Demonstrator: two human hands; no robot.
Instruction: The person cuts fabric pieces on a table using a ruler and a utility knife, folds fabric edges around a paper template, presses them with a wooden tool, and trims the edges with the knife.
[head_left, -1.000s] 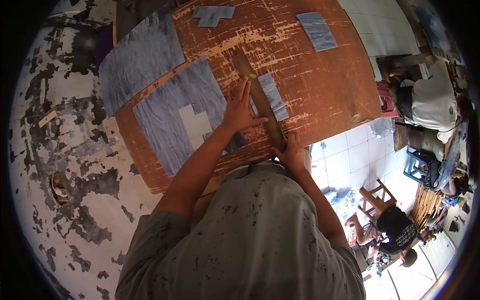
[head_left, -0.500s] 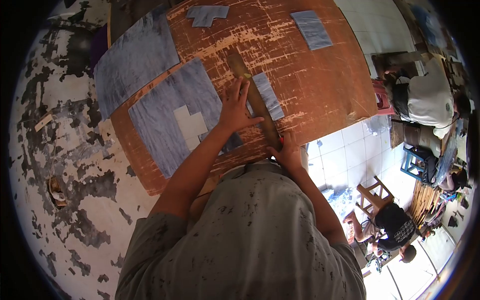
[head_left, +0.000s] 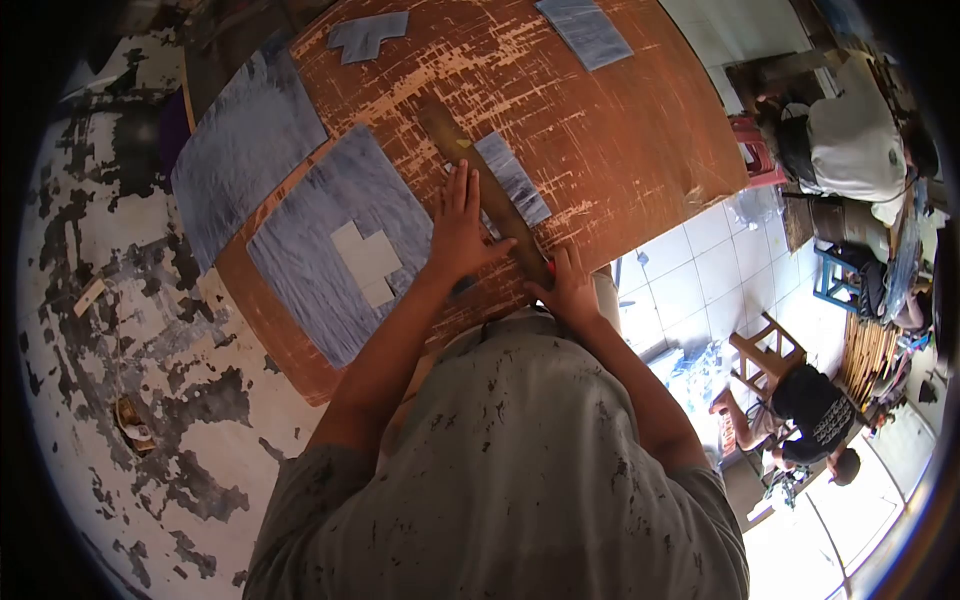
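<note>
My left hand [head_left: 462, 228] lies with fingers stretched out, pressing on a long brown straightedge [head_left: 503, 203]. The straightedge slants across a piece of grey streaked sheet [head_left: 515, 178], which shows on both sides of it. At the straightedge's near end, my right hand [head_left: 573, 292] is closed around a small tool with a red part [head_left: 551, 268]; most of it is hidden, so its kind is unclear. Left of my left hand, a white stepped template [head_left: 366, 262] rests on a larger grey sheet [head_left: 310, 220].
The scratched brown table [head_left: 640, 150] also carries another large grey sheet [head_left: 245, 140], a notched grey piece [head_left: 368, 38] and a rectangular grey piece [head_left: 586, 32]. Two people sit to the right, near a wooden stool [head_left: 768, 352] and a blue stool [head_left: 836, 278].
The view has shifted, so the table contents appear further left. My left hand's fingers lie straighter along the straightedge. My right hand stays at its near end.
</note>
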